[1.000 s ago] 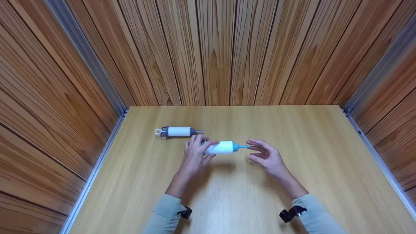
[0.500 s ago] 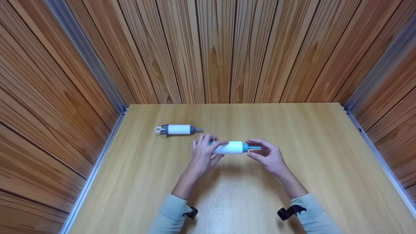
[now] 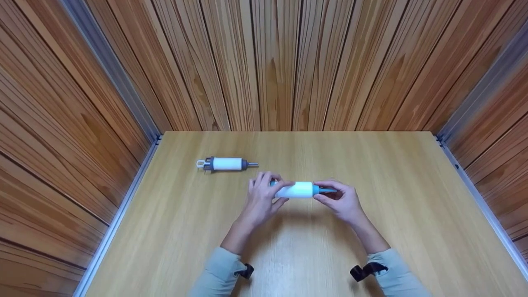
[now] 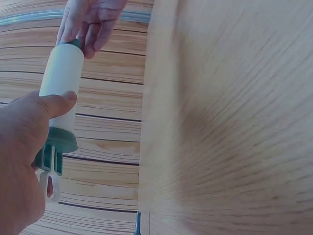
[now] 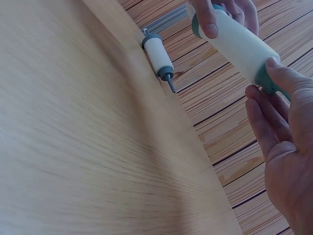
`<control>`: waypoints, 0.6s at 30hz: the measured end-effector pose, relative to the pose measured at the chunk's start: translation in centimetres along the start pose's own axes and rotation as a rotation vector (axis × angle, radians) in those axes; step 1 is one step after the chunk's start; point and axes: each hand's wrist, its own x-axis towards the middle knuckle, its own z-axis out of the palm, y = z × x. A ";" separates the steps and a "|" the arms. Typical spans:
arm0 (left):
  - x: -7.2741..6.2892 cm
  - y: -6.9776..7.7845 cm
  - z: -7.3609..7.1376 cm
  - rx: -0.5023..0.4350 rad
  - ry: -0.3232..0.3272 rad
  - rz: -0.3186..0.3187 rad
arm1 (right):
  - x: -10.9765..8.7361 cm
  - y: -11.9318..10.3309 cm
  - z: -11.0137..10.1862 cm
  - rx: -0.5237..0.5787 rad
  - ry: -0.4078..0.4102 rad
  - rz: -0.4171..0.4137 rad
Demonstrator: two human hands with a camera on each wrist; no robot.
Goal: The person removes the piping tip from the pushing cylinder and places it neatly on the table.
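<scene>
A syringe [image 3: 301, 189] with a white barrel and teal ends is held level above the table. My left hand [image 3: 260, 199] grips the barrel near its rear end, the thumb lying along the white side. From the left wrist view, a pale ring-shaped handle [image 4: 50, 187] sticks out behind the teal rear flange [image 4: 62, 140]. At the front, my right hand [image 3: 345, 203] pinches the teal nozzle collar [image 5: 265, 81] between thumb and fingers. The thin nozzle points right, into the right palm, partly hidden by the fingers.
A second syringe [image 3: 227, 163], white with dark grey ends, lies on the wooden table [image 3: 396, 214] behind the left hand, nozzle to the right. Wood-plank walls [image 3: 272, 66] with metal corner rails [image 3: 113, 70] enclose the back and sides.
My left hand has carried the syringe to the right, bringing its nozzle between the right fingers. The right thumb and fingers have closed onto the collar. The grey-ended syringe stays in place.
</scene>
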 end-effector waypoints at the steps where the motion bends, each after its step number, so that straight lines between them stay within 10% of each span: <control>1: 0.0 0.0 -0.1 0.002 -0.004 0.003 | 0.0 -0.1 0.0 -0.001 -0.003 -0.001; 18: 0.5 -1.3 -2.4 -0.068 -0.054 0.163 | -0.3 -1.4 0.0 -0.009 -0.008 -0.018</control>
